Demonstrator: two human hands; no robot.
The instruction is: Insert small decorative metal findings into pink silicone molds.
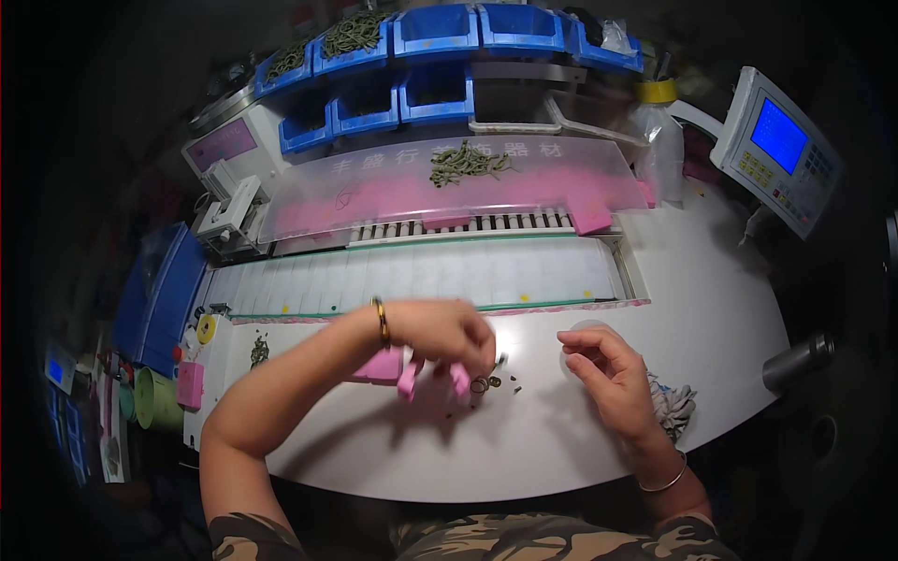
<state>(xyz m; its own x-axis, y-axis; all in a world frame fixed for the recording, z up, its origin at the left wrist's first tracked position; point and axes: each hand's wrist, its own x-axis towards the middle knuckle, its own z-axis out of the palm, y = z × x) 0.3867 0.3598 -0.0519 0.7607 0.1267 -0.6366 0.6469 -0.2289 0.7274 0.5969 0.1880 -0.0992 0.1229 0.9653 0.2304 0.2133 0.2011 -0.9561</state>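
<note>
My left hand (440,332) reaches across the white table, palm down and blurred by motion. Pink coverings (408,381) show at some of its downward fingertips; whether it holds anything is hidden. Beside it lie small metal rings (480,384) and a few tiny dark bits (513,379). A pink block (380,366) sits partly behind my left forearm. My right hand (606,379) hovers over the table to the right, fingers curved and thumb apart, with nothing visible between them. A pale round piece (587,326) shows just behind its fingertips.
A strip of white plates (430,274) runs behind my hands. Beyond it, a clear cover (374,178) bears a pile of green pieces (468,163). Blue bins (435,33) line the back. A control panel (778,140) stands right, near a grey cloth (672,409) and a dark cylinder (797,365).
</note>
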